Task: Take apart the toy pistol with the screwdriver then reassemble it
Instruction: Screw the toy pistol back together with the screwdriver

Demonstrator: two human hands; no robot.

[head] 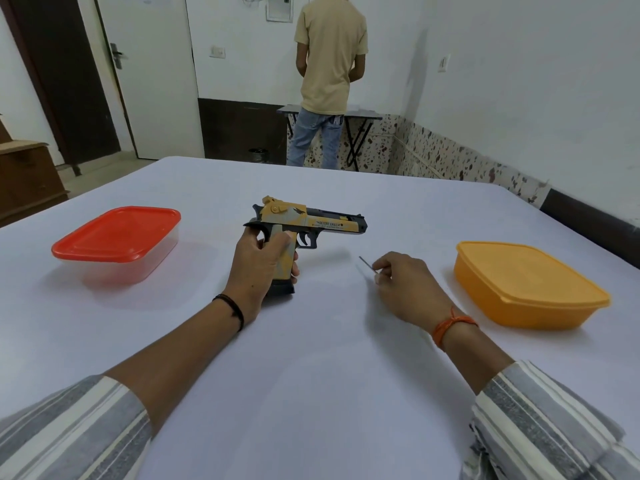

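A yellow and black toy pistol [311, 221] stands upright on its grip at the middle of the white table, barrel pointing right. My left hand [261, 268] grips its handle, thumb near the back strap. To the right, my right hand [407, 285] pinches a thin grey screwdriver [367, 264]; only the slim metal shaft shows, angled up and left, and the handle is hidden in my fingers. The shaft's tip hangs a short way from the pistol, apart from it.
A clear box with a red lid [117, 237] sits at the left. An orange lidded box [526, 284] sits at the right. The white table [311, 375] stretches toward me. A person [329, 74] stands with their back to me at a folding table beyond.
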